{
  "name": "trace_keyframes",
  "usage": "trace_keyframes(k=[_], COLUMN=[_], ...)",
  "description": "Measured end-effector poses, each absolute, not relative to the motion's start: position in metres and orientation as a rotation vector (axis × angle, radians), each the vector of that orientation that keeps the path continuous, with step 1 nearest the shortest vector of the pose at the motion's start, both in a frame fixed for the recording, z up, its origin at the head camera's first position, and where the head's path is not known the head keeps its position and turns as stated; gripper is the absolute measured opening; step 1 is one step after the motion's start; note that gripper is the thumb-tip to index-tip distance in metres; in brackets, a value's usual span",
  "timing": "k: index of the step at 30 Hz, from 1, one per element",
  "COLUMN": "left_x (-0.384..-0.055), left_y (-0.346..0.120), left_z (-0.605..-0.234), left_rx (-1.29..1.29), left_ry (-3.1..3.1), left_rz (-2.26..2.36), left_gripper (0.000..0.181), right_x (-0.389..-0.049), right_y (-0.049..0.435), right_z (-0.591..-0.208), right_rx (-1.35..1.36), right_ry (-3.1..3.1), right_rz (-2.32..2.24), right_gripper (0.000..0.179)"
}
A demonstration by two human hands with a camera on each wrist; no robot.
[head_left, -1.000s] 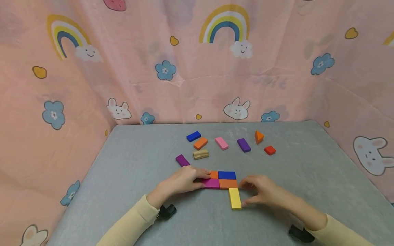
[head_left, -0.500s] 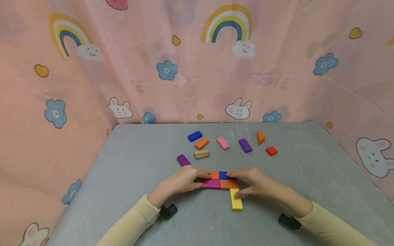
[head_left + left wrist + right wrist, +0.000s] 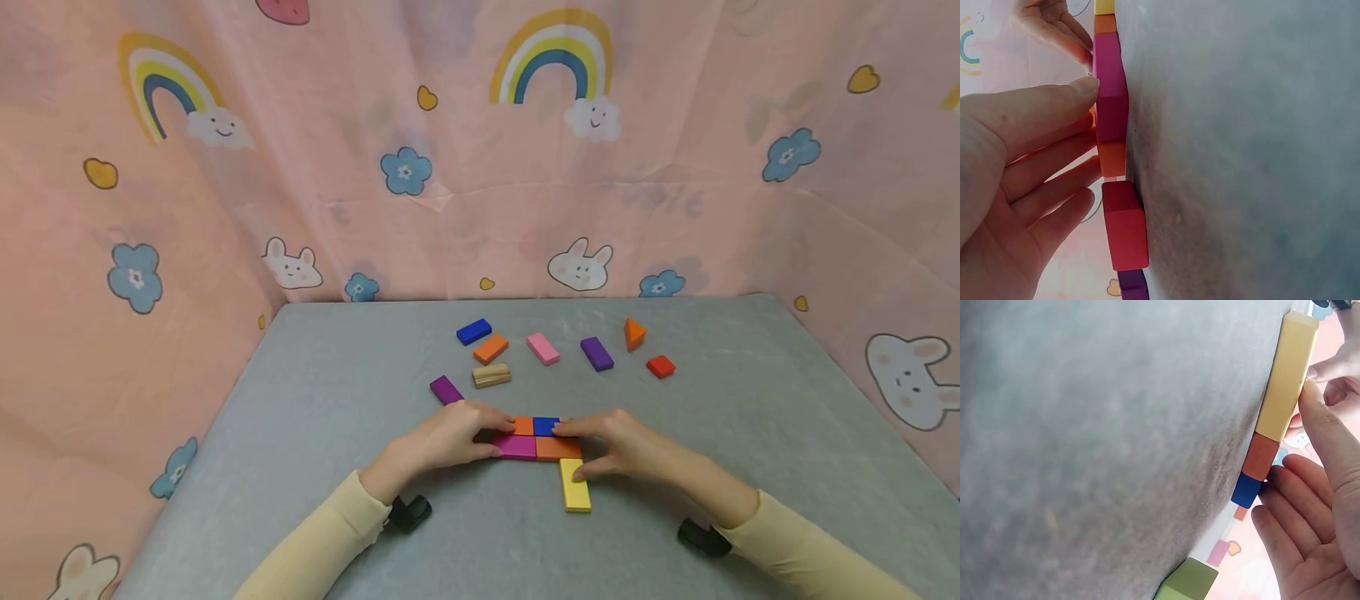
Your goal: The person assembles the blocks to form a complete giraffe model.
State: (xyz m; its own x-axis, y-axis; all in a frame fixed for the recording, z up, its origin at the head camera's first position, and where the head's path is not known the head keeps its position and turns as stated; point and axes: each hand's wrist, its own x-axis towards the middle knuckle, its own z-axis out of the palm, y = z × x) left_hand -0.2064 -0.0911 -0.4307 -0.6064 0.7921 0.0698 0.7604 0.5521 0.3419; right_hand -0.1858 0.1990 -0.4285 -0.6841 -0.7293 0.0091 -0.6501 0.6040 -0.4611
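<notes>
Simultaneously, the left hand, fingers relaxed, touches a magenta block and an orange block on a gray table, while the right hand, thumb and forefinger spread, rests on a blue block and a yellow block.

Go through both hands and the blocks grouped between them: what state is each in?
Left hand: touching magenta block
Right hand: touching yellow block
Magenta block: flat, touched
Yellow block: flat, touched
Front orange block: flat, top visible
Rear orange block: flat, partly covered
Blue block: flat, partly covered
</notes>
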Motion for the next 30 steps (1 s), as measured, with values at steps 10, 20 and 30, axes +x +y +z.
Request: trace_keyframes(k=[10, 20, 30], left_x=[-0.214, -0.234, -0.241], left_y=[-0.108, -0.144, -0.149], left_z=[-0.429, -0.429, -0.439], left_rx=[1.331, 0.762, 0.51], left_ry=[2.74, 3.049, 3.045], left_rz=[0.82, 1.007, 0.821], left_gripper=[0.038, 0.052, 0.067], right_x=[-0.188, -0.188, -0.187], right_y=[0.199, 0.2, 0.199], right_z=[-0.429, -0.43, -0.43], right_rx=[-1.151, -1.177, -1.143], right_ry=[2.644, 2.643, 2.631], right_rz=[-0.647, -0.646, -0.645], right_gripper=[0.061, 0.061, 0.062])
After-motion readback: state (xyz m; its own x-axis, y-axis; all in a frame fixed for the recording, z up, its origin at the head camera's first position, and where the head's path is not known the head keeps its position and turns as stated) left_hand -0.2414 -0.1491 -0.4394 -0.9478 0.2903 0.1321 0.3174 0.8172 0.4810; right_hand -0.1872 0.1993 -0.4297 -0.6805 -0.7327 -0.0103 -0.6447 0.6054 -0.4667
